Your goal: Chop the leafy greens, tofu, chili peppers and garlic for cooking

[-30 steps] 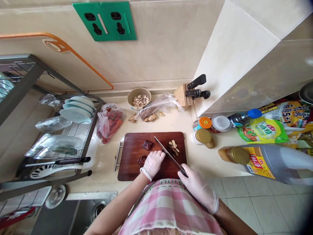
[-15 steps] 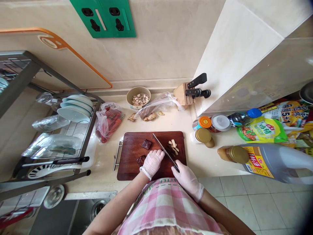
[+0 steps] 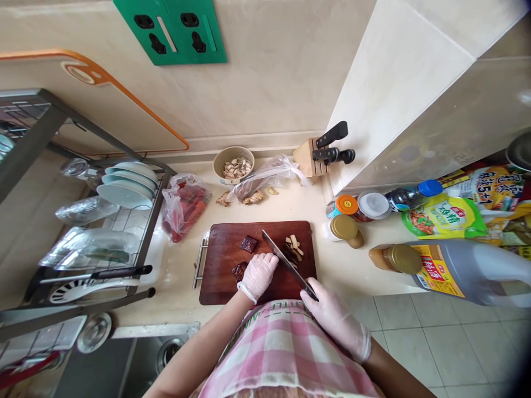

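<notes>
Dish rack: grey metal bars [image 3: 152, 232] down the left side, a few smooth pale blue plates [image 3: 126, 193] standing tilted in it
Big jug: greyish translucent plastic [image 3: 477, 271], far over on the right, yellow-and-red label, can't make out how full it is
Cutting board: reddish-brown slab [image 3: 222, 254], rounded corners, metal bar handle on its left end, sitting at the near edge of the counter
Right hand [image 3: 332, 312]: clear glove, wrapped round the handle of the knife [image 3: 286, 261], straight blade slanting far-left over the board
Left hand [image 3: 259, 275]: gloved too, fingers bunched up right beside the blade; can't tell if there's anything under them
Plastic bag [image 3: 185, 207]: thin, crinkly, see-through, reddish stuff inside, between rack and board
Knife block [image 3: 305, 158]: pale wood, far side, black-handled knives slotted in
Basket [image 3: 218, 166]: round beige plastic, left of the block, pale garlic-looking cloves [image 3: 236, 168] in it
Dark chunks: two glossy, bumpy blocks, one farther [image 3: 249, 244], one nearer [image 3: 239, 271], both left of the blade
Cut strips [image 3: 293, 242]: pale and dark slivers piled right of the blade
</notes>
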Demonstrator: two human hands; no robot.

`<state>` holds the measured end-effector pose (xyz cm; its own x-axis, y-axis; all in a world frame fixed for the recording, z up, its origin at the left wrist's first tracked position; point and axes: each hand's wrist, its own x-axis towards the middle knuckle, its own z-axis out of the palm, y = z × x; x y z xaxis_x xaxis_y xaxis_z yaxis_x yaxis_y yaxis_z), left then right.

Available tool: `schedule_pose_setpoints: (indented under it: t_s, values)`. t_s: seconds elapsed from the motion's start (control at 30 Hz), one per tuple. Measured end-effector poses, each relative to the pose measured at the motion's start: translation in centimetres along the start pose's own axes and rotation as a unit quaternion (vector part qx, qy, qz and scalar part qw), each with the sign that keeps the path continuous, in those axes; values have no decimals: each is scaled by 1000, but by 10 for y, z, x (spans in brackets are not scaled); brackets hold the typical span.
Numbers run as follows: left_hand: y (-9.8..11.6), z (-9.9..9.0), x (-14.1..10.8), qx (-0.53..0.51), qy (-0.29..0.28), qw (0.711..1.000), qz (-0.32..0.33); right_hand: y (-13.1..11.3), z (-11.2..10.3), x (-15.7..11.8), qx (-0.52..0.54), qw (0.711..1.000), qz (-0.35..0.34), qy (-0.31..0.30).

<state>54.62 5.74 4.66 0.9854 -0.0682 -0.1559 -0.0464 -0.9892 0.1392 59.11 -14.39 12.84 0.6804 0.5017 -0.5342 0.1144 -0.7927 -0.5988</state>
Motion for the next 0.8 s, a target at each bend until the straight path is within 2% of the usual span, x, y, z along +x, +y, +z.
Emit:
schedule_pose_setpoints:
  t_s: [0.37,0.8]
  values:
    - [2,-9,2,-2,-39,998,-41,7,5,1,-27,1000,-2,1]
    - [3,-13,8,7,-58,997,-43,1,4,5,-43,999,-2,-13]
